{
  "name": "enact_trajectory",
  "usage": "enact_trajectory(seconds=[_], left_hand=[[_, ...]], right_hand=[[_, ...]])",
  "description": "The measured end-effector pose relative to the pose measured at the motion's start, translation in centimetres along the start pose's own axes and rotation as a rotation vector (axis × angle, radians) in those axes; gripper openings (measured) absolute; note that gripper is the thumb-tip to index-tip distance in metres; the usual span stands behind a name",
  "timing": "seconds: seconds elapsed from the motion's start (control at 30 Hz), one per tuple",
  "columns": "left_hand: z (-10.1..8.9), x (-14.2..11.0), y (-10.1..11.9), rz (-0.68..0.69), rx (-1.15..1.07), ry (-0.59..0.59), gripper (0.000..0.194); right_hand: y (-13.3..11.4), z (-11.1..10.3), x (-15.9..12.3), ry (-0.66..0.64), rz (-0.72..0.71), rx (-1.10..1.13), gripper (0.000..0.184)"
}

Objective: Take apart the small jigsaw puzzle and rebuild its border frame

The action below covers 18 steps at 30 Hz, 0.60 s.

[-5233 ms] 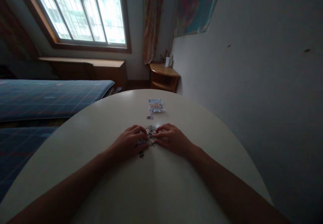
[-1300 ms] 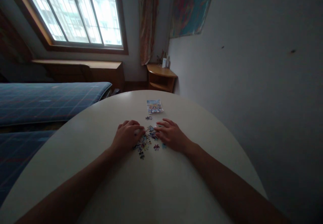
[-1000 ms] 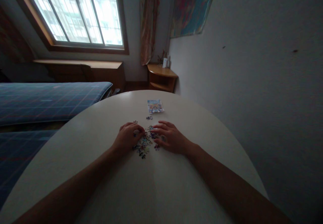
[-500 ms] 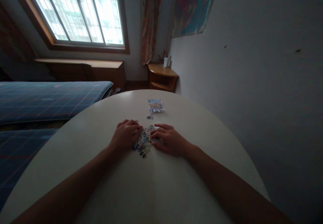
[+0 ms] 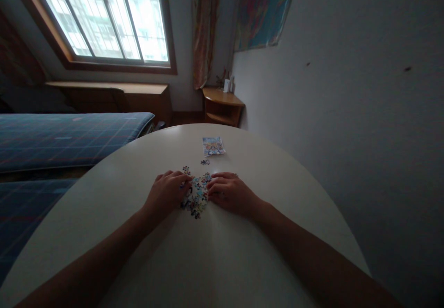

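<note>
A heap of small multicoloured jigsaw puzzle pieces (image 5: 197, 196) lies between my hands on the white round table (image 5: 208, 261). My left hand (image 5: 168, 191) rests at the heap's left edge, fingers loosely bent and apart, the thumb and fingertips touching pieces. On the other side, my right hand (image 5: 231, 192) lies low with fingers stretched toward the heap, tips against its right edge. Some pieces under both hands are hidden. A small group of pieces (image 5: 186, 170) sits just beyond my left fingers. Farther off lie a few more pieces (image 5: 205, 162), below a printed picture packet (image 5: 213, 146).
A plaid-covered mattress (image 5: 69, 137) stands left of the table. Behind are a wooden desk (image 5: 145, 88) under the window and a corner shelf (image 5: 224, 96) with small items. A pale wall (image 5: 329, 137) runs along the right side.
The pieces have been spread and then pushed together between my hands. My left hand has shifted left, uncovering more of the heap; my right hand has swept stray pieces inward.
</note>
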<state>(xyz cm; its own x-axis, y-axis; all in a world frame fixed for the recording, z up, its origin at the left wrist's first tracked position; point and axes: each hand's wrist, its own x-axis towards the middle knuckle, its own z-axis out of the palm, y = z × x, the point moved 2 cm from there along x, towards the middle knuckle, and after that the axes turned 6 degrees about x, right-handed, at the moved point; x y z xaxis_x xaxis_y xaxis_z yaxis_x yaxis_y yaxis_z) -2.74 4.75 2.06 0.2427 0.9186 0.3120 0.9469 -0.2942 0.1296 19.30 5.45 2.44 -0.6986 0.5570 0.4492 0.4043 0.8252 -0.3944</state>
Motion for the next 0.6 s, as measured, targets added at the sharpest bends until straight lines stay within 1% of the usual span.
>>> enact_trajectory(seconds=[0.07, 0.17, 0.27, 0.43, 0.53, 0.6], left_hand=[[0.1, 0.1, -0.1, -0.013, -0.041, -0.001, 0.020], [0.3, 0.2, -0.4, -0.014, -0.103, 0.005, 0.018], [0.4, 0.2, -0.5, -0.002, -0.175, 0.018, 0.017], [0.4, 0.2, -0.4, 0.010, -0.306, 0.040, 0.015], [0.3, 0.2, -0.4, 0.020, -0.374, 0.076, 0.016], [0.3, 0.3, -0.4, 0.029, -0.400, 0.094, 0.015]], right_hand=[[-0.3, -0.1, 0.1, 0.023, 0.028, 0.003, 0.002], [-0.4, -0.1, 0.2, 0.053, 0.090, 0.003, 0.008], [-0.4, -0.1, 0.2, 0.049, 0.118, 0.044, 0.009], [0.2, 0.0, 0.2, 0.072, 0.159, 0.078, 0.007], [0.8, 0.1, 0.1, 0.114, 0.216, 0.064, 0.009], [1.1, 0.0, 0.0, 0.139, 0.238, 0.045, 0.007]])
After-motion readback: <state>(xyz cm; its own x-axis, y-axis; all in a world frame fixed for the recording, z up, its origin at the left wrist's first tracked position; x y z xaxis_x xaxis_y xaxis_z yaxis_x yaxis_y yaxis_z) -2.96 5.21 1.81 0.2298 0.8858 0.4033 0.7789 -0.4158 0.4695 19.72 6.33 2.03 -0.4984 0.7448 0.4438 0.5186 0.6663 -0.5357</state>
